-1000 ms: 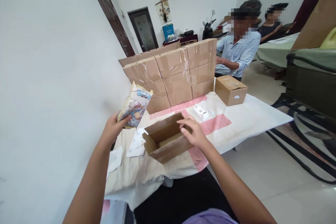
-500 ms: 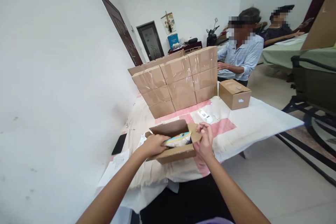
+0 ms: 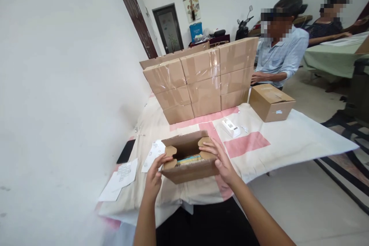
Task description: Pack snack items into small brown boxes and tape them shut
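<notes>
A small open cardboard box (image 3: 188, 171) stands near the front edge of the cloth-covered table (image 3: 288, 138). Inside it lies a colourful packet (image 3: 188, 159), only partly visible. My left hand (image 3: 154, 175) is at the box's left end, its fingers pressing the left side flap inward. My right hand (image 3: 220, 159) is at the right end, fingers stretched over the right side flap and folding it down. Both end flaps lean inward over the packet. The rear flap stands up.
A wall of taped cardboard boxes (image 3: 201, 78) is stacked at the back of the table, one single box (image 3: 271, 102) to its right. A white device (image 3: 230, 127) lies mid-table, paper sheets (image 3: 121, 173) at left. Two people sit behind, one in a light-blue shirt (image 3: 281, 59).
My left hand put the packet into the box and let go of it. Both hands then moved to the box's ends and folded the side flaps inward.
</notes>
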### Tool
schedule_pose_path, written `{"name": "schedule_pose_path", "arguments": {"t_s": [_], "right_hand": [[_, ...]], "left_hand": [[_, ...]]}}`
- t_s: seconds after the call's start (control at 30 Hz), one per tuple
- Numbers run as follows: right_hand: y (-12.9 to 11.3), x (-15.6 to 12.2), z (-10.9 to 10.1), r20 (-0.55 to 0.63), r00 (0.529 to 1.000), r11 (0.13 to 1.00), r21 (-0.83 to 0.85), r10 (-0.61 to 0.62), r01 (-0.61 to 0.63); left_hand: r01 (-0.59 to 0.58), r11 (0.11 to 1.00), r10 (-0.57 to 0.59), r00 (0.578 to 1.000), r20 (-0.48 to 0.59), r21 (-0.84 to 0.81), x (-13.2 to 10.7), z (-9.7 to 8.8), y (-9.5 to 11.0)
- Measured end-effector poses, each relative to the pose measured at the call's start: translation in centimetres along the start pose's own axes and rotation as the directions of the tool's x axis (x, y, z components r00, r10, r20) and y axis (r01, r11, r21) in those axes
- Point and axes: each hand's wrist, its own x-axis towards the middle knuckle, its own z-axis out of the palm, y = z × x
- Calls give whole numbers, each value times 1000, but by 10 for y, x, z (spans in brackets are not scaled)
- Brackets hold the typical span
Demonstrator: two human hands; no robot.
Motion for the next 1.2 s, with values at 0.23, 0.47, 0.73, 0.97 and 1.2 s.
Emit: {"name": "schedule_pose_path", "arguments": {"t_s": [0.23, 0.47, 0.73, 0.97, 1.2], "right_hand": [[7, 20, 6, -180, 980, 976, -179, 88, -121], [17, 23, 3, -186, 981, 970, -220, 63, -104], [26, 18, 4, -161, 982, 934, -355, -102, 39], [25, 15, 8, -197, 965, 900, -429, -172, 72], [15, 20, 1, -111, 976, 826, -555, -189, 97]], "left_hand": [[96, 972, -83, 994, -71, 214, 18, 4, 21], [96, 985, -85, 993, -84, 143, 15, 3, 11], [49, 923, -50, 999, -8, 381, 18, -2, 28], [-32, 818, -50, 991, 126, 574, 13, -6, 30], [-149, 625, -18, 979, 205, 766, 5, 1, 45]]}}
